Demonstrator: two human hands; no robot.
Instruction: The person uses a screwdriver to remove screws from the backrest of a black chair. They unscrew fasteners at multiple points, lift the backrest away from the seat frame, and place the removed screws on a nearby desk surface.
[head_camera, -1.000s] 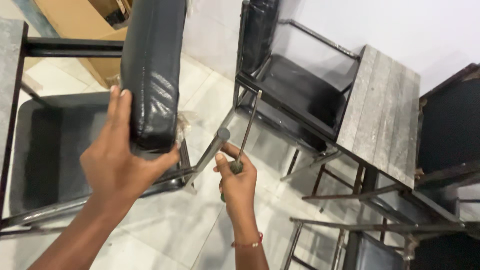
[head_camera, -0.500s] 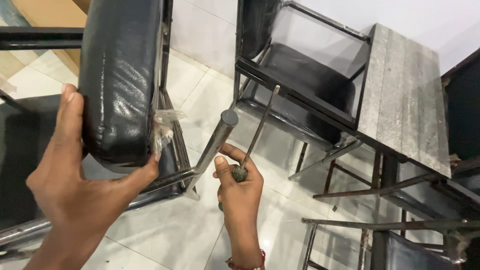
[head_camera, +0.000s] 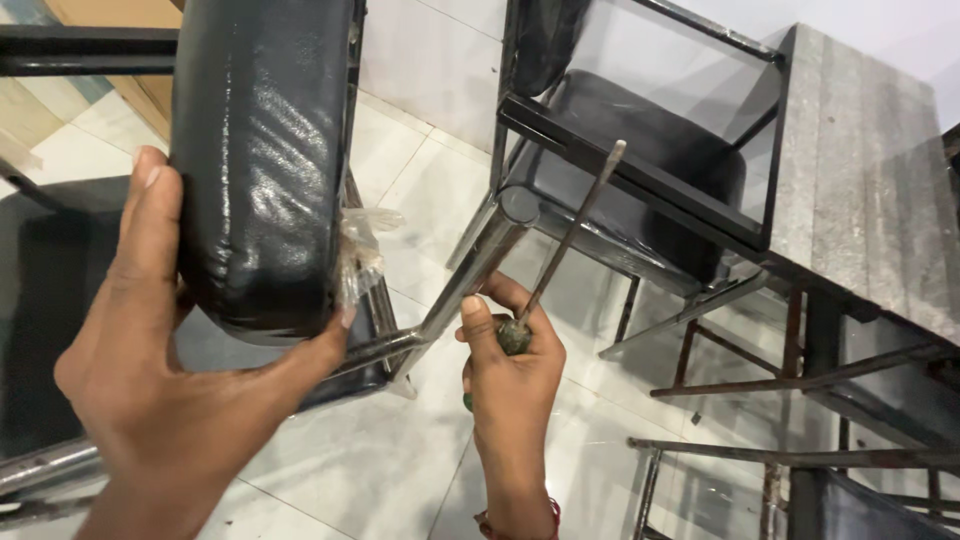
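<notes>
My left hand (head_camera: 160, 390) grips the lower edge of a black padded chair backrest (head_camera: 262, 150), thumb on its right side and fingers up its left. A torn bit of clear plastic wrap (head_camera: 362, 255) hangs at the pad's corner. My right hand (head_camera: 510, 365) is closed on the green handle of a long screwdriver (head_camera: 572, 225), whose thin shaft points up and to the right. A chrome chair leg (head_camera: 470, 270) with a round end cap slants just left of that hand, touching my thumb.
A second black chair with a dark metal frame (head_camera: 640, 170) stands behind the screwdriver. A grey wood-grain tabletop (head_camera: 860, 170) lies at the right, with rusty metal frame bars (head_camera: 790, 380) below it. White floor tiles (head_camera: 390, 450) are underneath. Cardboard (head_camera: 110, 12) shows top left.
The view has closed in on the chair and hands. My left hand has slid down around the backrest's lower edge. The screwdriver stays upright in my right hand.
</notes>
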